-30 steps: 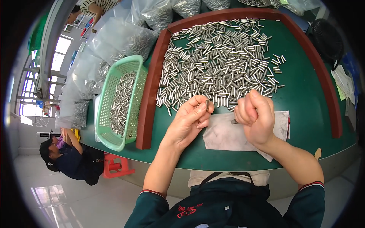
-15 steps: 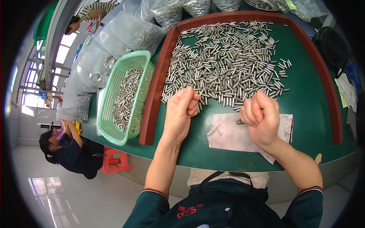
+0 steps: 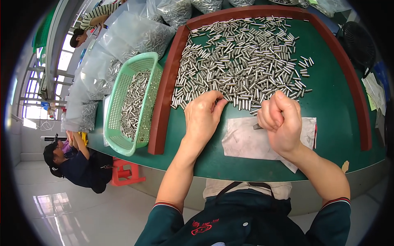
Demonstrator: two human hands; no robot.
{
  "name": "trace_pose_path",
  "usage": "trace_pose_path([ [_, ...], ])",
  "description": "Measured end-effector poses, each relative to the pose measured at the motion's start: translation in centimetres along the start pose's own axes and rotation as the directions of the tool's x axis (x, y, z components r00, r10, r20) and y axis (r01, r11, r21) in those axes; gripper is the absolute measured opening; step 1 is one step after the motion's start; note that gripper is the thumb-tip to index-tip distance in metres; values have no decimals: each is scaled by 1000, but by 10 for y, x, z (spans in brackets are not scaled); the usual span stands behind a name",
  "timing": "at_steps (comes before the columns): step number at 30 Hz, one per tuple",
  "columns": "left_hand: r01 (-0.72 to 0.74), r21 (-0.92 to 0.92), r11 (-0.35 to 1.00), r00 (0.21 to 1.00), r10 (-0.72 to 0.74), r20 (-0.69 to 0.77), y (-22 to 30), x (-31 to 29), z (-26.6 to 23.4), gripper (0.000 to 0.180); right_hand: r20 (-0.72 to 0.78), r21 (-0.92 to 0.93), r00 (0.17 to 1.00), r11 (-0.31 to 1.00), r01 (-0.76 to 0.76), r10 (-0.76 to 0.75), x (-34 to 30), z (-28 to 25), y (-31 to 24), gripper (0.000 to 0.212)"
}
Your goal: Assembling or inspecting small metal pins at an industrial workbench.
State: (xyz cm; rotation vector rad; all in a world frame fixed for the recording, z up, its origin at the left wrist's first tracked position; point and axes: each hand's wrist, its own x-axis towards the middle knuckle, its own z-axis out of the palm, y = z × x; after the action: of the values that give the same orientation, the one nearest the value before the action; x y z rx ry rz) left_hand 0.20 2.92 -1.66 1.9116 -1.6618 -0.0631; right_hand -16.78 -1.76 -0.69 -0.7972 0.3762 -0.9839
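A broad layer of short, shiny metal pins (image 3: pixel 242 61) covers the green tabletop in front of me. My left hand (image 3: pixel 204 117) reaches the near edge of these pins, thumb and forefinger drawn together against them. Whatever lies between those fingertips is hidden. To its right, my right hand (image 3: pixel 281 123) is curled in a fist, thumb on top, above a stained white cloth (image 3: pixel 246 143). Its closed fingers hide any contents. A small grey piece (image 3: pixel 257 126) shows beside that fist, over the cloth; I cannot tell whether it is held.
A dark red raised border (image 3: pixel 165 94) frames the pins. Left of it stands a green perforated basket (image 3: pixel 111 119) holding more pins. Filled clear bags (image 3: pixel 141 35) line the far left, and a black fan (image 3: pixel 358 47) is at right. A co-worker (image 3: pixel 80 166) sits near a red stool (image 3: pixel 125 172).
My left hand has turned and moved right and inward, its fingertips now at the near edge of the pins. My right fist has stayed nearly in place. The view has shifted slightly.
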Motion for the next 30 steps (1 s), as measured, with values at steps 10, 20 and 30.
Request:
trace_pose_path([
  [10,559,-813,-162,805,-129,579,-1,-2,-14,6,-15,-21,1000,1000,18,-18,1,-1,0,43],
  [20,579,-811,-77,794,-170,583,0,-5,-11,12,-17,52,999,998,-28,29,2,-3,-1,43],
  [30,579,-814,-41,803,-144,578,2,-4,-11,11,-17,61,999,997,-37,38,2,-2,-3,43],
])
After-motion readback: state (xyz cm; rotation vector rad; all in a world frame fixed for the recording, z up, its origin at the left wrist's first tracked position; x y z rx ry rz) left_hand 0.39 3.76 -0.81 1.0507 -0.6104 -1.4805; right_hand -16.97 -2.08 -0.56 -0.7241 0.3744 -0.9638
